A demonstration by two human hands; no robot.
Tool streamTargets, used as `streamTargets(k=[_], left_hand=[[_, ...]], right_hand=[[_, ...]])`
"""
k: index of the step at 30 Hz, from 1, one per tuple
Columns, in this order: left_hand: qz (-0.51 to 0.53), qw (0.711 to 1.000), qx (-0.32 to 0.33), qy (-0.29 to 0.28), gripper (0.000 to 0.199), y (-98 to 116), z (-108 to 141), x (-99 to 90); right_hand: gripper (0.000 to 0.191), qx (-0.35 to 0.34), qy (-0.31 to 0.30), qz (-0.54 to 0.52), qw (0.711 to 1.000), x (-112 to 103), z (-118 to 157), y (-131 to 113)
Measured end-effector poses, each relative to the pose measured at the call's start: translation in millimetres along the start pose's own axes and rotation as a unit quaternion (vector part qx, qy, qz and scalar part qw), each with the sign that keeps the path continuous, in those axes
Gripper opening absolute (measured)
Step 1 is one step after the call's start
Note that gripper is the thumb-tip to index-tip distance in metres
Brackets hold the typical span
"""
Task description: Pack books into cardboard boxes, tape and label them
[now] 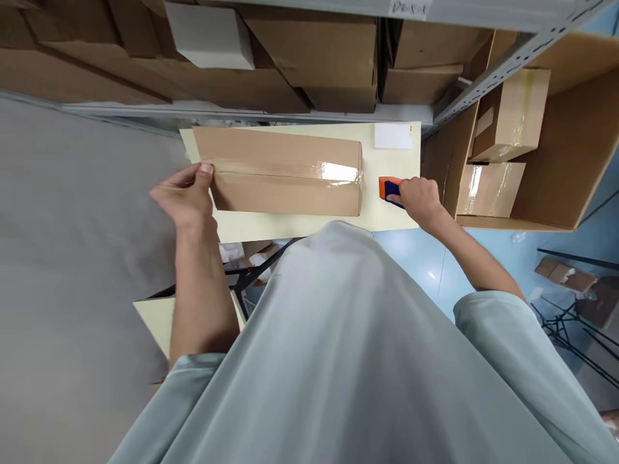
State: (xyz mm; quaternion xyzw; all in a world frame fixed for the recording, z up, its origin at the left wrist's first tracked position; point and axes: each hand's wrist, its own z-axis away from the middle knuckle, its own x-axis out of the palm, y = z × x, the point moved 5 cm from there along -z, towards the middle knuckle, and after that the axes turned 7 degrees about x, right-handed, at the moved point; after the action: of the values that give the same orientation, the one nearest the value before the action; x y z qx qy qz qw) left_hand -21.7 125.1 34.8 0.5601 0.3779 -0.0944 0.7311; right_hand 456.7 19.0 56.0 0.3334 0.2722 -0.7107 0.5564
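A long brown cardboard box (285, 193) lies flat on the pale yellow table (300, 225), with clear tape along its middle seam and over its right end. My left hand (186, 193) pinches the box's left end, thumb on top at the seam. To the right of the box, my right hand (420, 200) is wrapped round an orange and dark blue tool (389, 188), held just above or on the table and apart from the box. The tool's underside cannot be made out.
A white label (393, 136) lies at the table's back right. Behind runs a metal shelf (406, 113) with cardboard boxes and a white box (210, 35). A large open carton (570, 142) holding smaller taped boxes stands at the right. A grey wall is at left.
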Motion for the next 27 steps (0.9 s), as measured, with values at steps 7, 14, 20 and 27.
streamTargets(k=[7,14,20,27], left_hand=[[-0.03,0.999,0.015,0.016,0.031,26.8,1.3,-6.5],[0.092,0.897,0.43,-0.037,0.038,194.9,51.3,0.8],[0.12,0.86,0.493,-0.059,0.05,258.0,29.6,11.6],[0.133,0.86,0.487,-0.082,0.064,258.3,-1.7,-9.7]], right_hand=[[0.07,0.072,0.104,-0.075,0.989,-88.9,30.2,17.4],[0.048,-0.125,0.183,-0.237,0.946,-184.1,15.3,-79.7],[0.042,-0.253,0.249,-0.179,0.918,-261.1,-20.1,-214.4],[0.033,-0.192,0.244,-0.007,0.951,-307.3,-73.6,-299.4]])
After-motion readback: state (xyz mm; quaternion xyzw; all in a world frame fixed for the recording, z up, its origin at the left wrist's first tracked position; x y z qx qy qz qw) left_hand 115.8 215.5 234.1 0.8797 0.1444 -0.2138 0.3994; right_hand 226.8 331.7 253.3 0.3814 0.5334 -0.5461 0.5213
